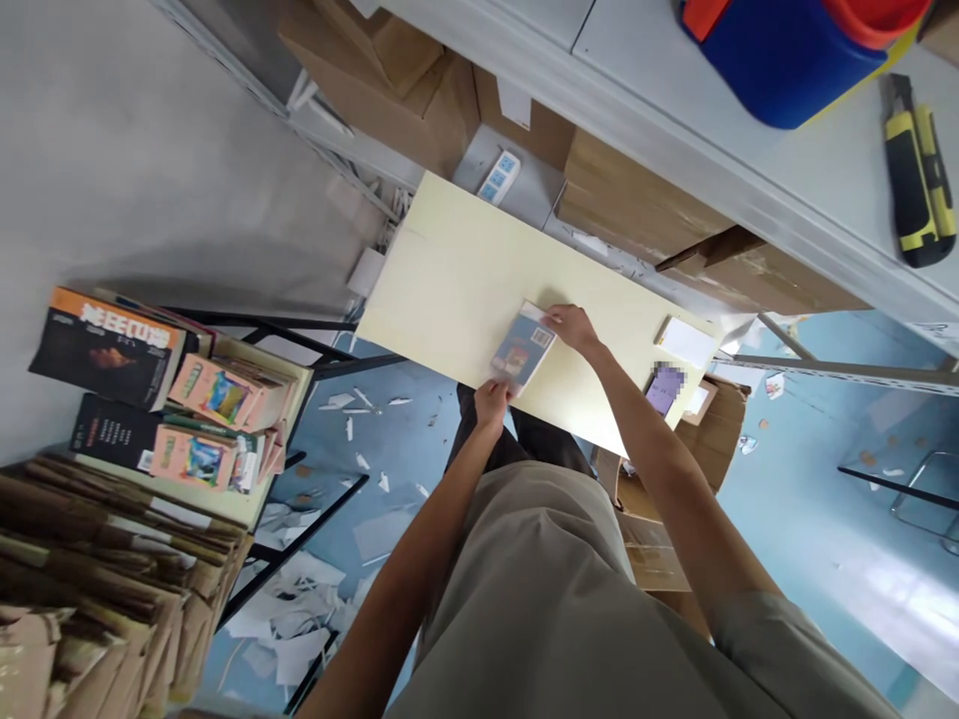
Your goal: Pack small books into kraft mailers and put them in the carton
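Note:
A thin book with a blue-grey back cover and a white barcode patch lies at a slant on the pale yellow tabletop. My left hand pinches its lower edge, close to the table's near side. At the opposite end, my right hand grips the upper right corner with its fingers closed. To the right of the book are a white pad or box and a phone with a purple screen, partly blurred out.
Stacked books and upright brown cardboard sleeves stand at left. A power strip and cardboard boxes sit behind the table. On the grey shelf lie a yellow-black utility knife and a blue container. Paper scraps litter the floor.

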A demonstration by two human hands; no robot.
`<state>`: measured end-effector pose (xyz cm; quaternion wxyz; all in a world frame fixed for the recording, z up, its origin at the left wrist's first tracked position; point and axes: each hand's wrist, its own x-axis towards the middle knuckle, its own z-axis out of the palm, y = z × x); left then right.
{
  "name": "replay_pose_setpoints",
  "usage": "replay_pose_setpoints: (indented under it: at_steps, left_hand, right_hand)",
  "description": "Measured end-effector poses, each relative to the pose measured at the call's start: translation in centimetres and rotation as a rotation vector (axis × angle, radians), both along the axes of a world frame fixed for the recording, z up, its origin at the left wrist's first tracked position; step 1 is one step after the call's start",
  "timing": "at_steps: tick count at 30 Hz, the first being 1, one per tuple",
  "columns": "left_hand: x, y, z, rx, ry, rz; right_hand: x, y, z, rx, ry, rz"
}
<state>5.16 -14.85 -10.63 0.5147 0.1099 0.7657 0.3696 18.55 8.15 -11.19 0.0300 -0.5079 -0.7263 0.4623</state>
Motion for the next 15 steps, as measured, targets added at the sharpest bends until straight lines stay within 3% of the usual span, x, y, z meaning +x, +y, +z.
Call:
replay_pose_setpoints:
  at_steps: [7,11,15]
  left_hand:
    - [3.6,0.7,1.0,-0.077,-0.297,0.119]
    - [4.5,1.2,1.3,-0.123,-0.344,0.085]
    - [3.9,1.4,1.8,-0.182,-0.354,-0.037]
  right_hand:
    - [2.6,0.6,1.0,0.027,-0.207,0.012]
    - [4.0,0.2,1.9,0.023,-0.206,-0.003]
    - [4.7,-1.0,3.1,0.069,-0.139,-0.080]
